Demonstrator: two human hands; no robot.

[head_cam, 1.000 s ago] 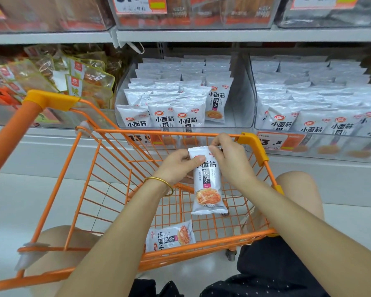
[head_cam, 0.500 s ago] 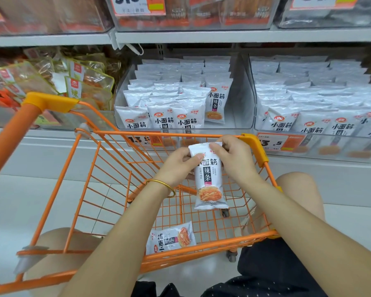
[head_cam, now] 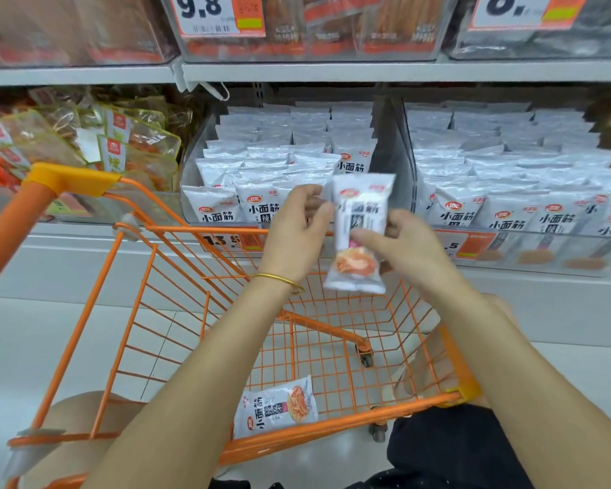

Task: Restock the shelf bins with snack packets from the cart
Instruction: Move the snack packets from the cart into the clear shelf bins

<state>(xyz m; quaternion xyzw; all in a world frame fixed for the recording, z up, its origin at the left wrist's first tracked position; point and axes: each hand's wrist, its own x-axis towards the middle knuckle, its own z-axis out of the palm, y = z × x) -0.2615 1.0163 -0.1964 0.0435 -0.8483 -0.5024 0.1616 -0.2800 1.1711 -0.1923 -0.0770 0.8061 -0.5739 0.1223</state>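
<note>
1. The right grip [head_cam: 399,248] pinches a white snack packet [head_cam: 362,210] at its middle, upright above the far rim of the orange cart [head_cam: 177,228].
2. The left grip [head_cam: 295,231], a gold bangle [head_cam: 277,278] on its wrist, sits at the packet's left edge with fingers curled; motion blur hides whether they touch.
3. A second packet [head_cam: 276,405] lies flat in the cart's basket.
4. Behind, the middle bin [head_cam: 394,160] and the right bin [head_cam: 529,252] hold rows of white packets.
</note>
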